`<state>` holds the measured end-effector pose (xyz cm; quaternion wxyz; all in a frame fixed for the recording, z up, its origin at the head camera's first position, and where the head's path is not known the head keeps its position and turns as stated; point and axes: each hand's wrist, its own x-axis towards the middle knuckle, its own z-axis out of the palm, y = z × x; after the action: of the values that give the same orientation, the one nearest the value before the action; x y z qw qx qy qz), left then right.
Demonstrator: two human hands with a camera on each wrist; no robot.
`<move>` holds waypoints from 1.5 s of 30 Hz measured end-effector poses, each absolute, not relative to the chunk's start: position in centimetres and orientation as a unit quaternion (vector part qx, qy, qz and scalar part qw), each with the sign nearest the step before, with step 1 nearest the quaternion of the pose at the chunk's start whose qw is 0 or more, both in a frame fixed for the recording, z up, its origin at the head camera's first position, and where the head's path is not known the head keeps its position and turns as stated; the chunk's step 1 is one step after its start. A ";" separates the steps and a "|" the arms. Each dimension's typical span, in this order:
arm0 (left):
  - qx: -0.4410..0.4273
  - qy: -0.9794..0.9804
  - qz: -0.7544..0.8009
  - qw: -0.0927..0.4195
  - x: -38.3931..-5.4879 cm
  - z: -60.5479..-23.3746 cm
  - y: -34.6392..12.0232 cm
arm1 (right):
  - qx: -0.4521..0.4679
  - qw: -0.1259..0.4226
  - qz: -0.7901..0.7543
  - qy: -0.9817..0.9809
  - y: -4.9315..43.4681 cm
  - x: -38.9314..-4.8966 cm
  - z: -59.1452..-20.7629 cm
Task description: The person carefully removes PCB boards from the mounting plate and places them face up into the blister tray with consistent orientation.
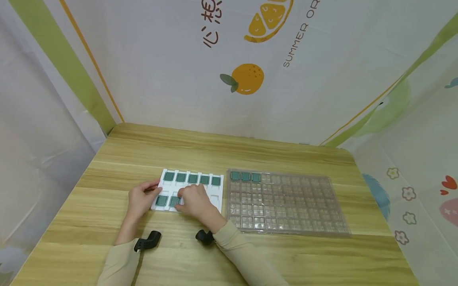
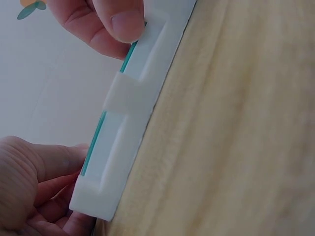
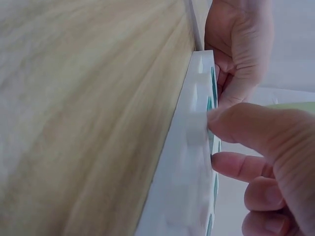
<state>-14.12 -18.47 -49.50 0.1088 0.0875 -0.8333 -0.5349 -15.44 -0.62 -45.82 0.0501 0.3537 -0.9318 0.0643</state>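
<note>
A white plastic tray (image 1: 185,186) lies on the table with small green circuit boards in its pockets, a row along the back and others at the front left. My left hand (image 1: 140,200) grips the tray's left edge, the thumb near the front corner board (image 1: 162,200). Over the front row, my right hand (image 1: 196,201) pinches the second green board (image 1: 174,201) between thumb (image 3: 229,123) and index finger. That board sits at its pocket in the tray. The right hand hides part of the tray's front row.
Right of the white tray lies a clear plastic tray (image 1: 286,202) with many pockets; 3 green boards (image 1: 245,176) sit in its back left corner. Black wrist-worn devices (image 1: 148,240) show on both wrists. A printed curtain (image 1: 179,79) hangs behind the wooden table (image 1: 186,262).
</note>
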 end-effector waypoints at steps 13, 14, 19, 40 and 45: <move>0.088 -0.834 -0.533 0.111 -14.2 -49.5 -18.5 | 0.351 0.037 0.069 -0.933 -0.8 -15.6 -45.8; 0.089 -0.835 -0.532 0.110 -14.2 -49.5 -18.5 | 0.352 0.038 0.069 -0.933 -0.8 -15.7 -45.8; 0.092 -0.833 -0.536 0.104 -14.3 -49.5 -18.5 | 0.358 0.040 0.069 -0.931 -0.7 -15.8 -45.7; 0.094 -0.836 -0.530 0.107 -14.2 -49.4 -18.5 | 0.344 0.020 0.127 -0.930 2.4 -16.1 -44.5; 0.097 -0.836 -0.529 0.107 -14.2 -49.4 -18.5 | 0.342 0.038 0.134 -0.929 3.3 -16.2 -44.3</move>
<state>-14.17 -18.52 -49.43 0.1071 0.0965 -0.8361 -0.5292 -16.19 3.34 -44.34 0.0376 0.3416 -0.9294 0.1344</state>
